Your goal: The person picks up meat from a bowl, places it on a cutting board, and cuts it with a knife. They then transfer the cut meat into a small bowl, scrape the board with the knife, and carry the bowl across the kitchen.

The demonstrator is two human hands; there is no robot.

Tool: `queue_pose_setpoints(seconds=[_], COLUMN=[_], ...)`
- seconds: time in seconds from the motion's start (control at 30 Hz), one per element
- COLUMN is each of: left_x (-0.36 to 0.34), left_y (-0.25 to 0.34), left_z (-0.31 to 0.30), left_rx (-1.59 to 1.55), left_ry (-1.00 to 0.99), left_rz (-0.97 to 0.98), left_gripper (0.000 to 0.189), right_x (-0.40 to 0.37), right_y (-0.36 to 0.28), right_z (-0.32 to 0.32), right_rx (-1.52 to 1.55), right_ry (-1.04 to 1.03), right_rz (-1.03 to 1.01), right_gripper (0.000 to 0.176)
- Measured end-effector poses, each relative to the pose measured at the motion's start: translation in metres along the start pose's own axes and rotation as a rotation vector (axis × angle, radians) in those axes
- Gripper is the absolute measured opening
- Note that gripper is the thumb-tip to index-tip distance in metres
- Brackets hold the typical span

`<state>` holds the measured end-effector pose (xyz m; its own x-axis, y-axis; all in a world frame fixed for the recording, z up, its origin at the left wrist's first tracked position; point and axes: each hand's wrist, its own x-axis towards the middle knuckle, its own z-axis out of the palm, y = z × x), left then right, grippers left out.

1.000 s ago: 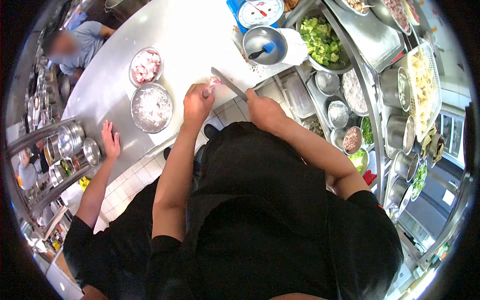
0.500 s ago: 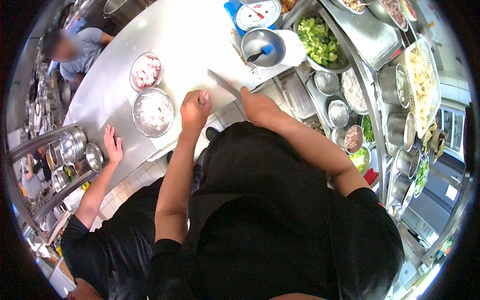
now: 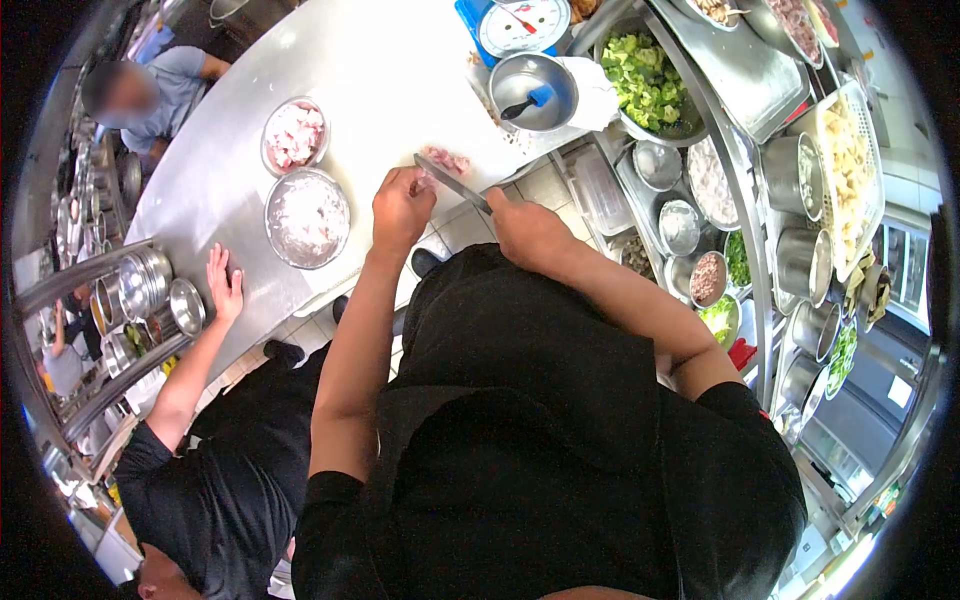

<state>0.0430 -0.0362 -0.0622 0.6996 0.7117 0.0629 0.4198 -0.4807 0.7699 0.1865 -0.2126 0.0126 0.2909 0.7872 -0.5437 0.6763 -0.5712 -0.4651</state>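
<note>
My right hand (image 3: 530,232) is closed round the handle of a kitchen knife (image 3: 458,185). Its blade points away to the left, with the tip beside the fingers of my left hand (image 3: 403,215). That left hand is closed, pinching a small piece of pale pink raw meat (image 3: 426,184) against the blade. Just beyond the knife lies a small heap of cut raw meat (image 3: 446,159) on the white surface. To the left stand a metal bowl of pink meat chunks (image 3: 294,135) and a metal bowl dusted with white powder (image 3: 306,220).
A co-worker's hand (image 3: 225,283) rests on the steel table's left edge. Behind the board are a blue scale (image 3: 520,25), a bowl with a blue brush (image 3: 533,92) and a bowl of green vegetables (image 3: 650,80). Racks of ingredients (image 3: 705,278) stand close on the right.
My left hand has moved slightly right and met the knife blade. Cut meat now shows beyond the blade. The co-worker at the left has shifted, with the hand still on the table.
</note>
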Motion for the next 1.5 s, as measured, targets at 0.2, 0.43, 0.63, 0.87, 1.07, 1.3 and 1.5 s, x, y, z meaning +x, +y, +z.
queue_pose_setpoints(seconds=[0.2, 0.43, 0.63, 0.87, 1.07, 1.3, 1.5], left_x=[0.002, 0.0, -0.002, -0.003, -0.003, -0.019, -0.004], left_y=[-0.008, -0.015, -0.01, -0.018, -0.01, -0.001, -0.013], left_z=[0.005, 0.006, 0.005, 0.011, 0.018, 0.025, -0.004], left_rx=[0.073, 0.029, 0.057, 0.056, 0.108, 0.09, -0.075], left_ry=[0.035, 0.057, 0.039, 0.104, 0.143, 0.032, 0.156], left_rz=[-0.005, 0.013, 0.017, -0.006, -0.036, 0.052, 0.063], left_gripper=[0.021, 0.021, 0.019, 0.014, 0.009, 0.006, 0.013], right_x=[-0.003, 0.014, 0.026, 0.037, 0.019, 0.033, 0.02], right_y=[-0.003, 0.002, -0.002, -0.001, 0.017, 0.004, 0.0], right_z=[-0.005, 0.012, 0.018, 0.03, 0.03, 0.024, -0.003], right_rx=[-0.007, 0.043, 0.069, 0.053, 0.093, 0.05, 0.06], right_ry=[-0.046, -0.009, -0.015, 0.041, -0.033, 0.045, 0.059], right_rz=[-0.007, -0.065, -0.056, -0.112, -0.025, -0.068, -0.001], right_gripper=[0.029, 0.021, 0.019, 0.018, 0.02, 0.02, 0.021])
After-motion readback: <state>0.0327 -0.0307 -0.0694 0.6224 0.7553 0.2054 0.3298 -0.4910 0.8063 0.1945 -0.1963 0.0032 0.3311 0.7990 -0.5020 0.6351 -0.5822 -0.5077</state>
